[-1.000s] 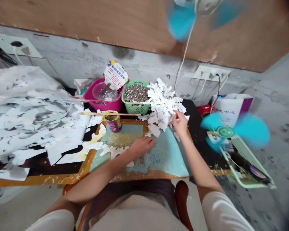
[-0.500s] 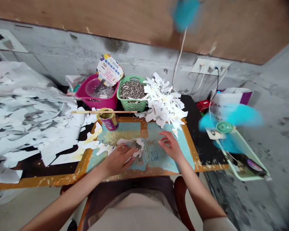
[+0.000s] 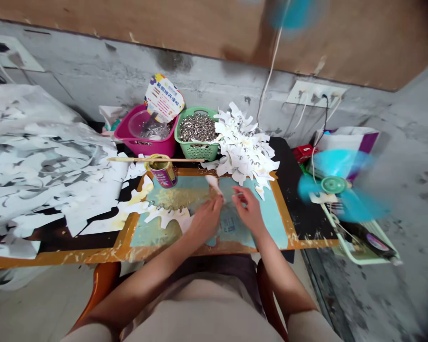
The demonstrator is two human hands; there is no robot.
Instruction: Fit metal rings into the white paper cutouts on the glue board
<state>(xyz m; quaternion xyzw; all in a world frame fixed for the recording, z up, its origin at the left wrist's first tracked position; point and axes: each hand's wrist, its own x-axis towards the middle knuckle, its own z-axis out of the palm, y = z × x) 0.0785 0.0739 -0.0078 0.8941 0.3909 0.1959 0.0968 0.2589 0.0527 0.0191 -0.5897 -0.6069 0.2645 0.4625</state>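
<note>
My left hand (image 3: pixel 207 216) is closed, its fingertips pinching a white cut-out piece (image 3: pixel 213 183) whose blurred end sticks up past them. Left of that hand lies a white toothed strip (image 3: pixel 169 214) with small metal rings along its upper edge. Its right end runs behind the hand, so I cannot tell whether it is the same piece. Just to the right, my right hand (image 3: pixel 249 209) has thumb and fingers drawn together; whatever is at their tips is too small to name. Both hands are above the light blue mat (image 3: pixel 267 221), a small gap apart.
A tin (image 3: pixel 166 176) with a wooden stick (image 3: pixel 185 160) across it stands behind the mat. Behind are a pink basket (image 3: pixel 160 145), a green basket (image 3: pixel 199 151) of metal rings and piled white pieces (image 3: pixel 246 147). More white pieces (image 3: pixel 39 175) fill the left. A fan (image 3: pixel 333 184) spins at right.
My left hand has moved right and up, from lying over the white strip to pinching a raised white piece. My right hand's fingers have drawn together near it.
</note>
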